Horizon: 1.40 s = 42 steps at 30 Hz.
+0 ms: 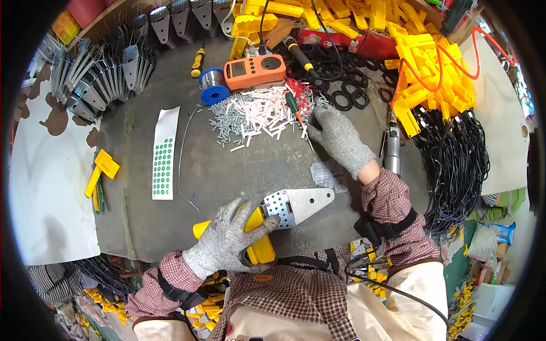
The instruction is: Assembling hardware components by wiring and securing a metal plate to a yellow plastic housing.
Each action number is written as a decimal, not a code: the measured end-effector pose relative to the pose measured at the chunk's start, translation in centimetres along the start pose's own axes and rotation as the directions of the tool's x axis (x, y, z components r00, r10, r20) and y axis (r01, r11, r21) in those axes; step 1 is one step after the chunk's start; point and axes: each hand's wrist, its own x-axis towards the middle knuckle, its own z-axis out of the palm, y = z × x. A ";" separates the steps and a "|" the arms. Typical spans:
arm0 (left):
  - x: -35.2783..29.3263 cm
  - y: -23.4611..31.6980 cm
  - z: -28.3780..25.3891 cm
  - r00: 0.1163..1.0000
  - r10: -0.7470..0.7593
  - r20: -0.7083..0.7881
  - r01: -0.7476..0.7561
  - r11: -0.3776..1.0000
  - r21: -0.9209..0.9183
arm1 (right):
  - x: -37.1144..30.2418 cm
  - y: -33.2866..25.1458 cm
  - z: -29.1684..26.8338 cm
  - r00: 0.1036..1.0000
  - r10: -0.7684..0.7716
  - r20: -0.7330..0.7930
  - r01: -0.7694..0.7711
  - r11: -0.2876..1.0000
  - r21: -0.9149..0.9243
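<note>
Left hand: your gloved left hand (224, 241) grips the yellow tool (259, 236), fingers wrapped over it.
Tool: flat on the grey mat (239, 165), its metal plate (298, 204) pointing right.
Right hand: your right hand (341, 139) rests open-fingered at the pile of small screws (256, 116), beside a screwdriver (296, 111).

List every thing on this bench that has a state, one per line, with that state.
Left hand: gloved, pressing down on the yellow-handled tool.
Yellow-handled tool: lying flat, metal plate pointing right.
Right hand: gloved, fingers at the pile of small parts.
Pile of small parts: loose, scattered.
Orange meter: lying face up.
Solder spool: lying on its side.
Green dot sticker sheet: flat, partly used.
</note>
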 end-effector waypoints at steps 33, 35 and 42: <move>-0.2 1.4 0.4 0.989 -0.149 -0.004 0.148 0.987 -0.066 | -16.8 -10.4 3.8 0.989 -0.083 -0.123 0.141 0.785 0.603; 0.3 1.4 0.4 0.991 -0.134 0.004 0.134 0.989 -0.066 | -16.4 -9.4 3.2 0.992 -0.079 -0.094 0.120 0.775 0.621; 0.0 1.4 0.1 0.985 -0.167 0.039 0.169 0.982 -0.078 | -15.1 4.3 -1.8 0.808 0.266 -0.525 -0.410 0.895 -0.178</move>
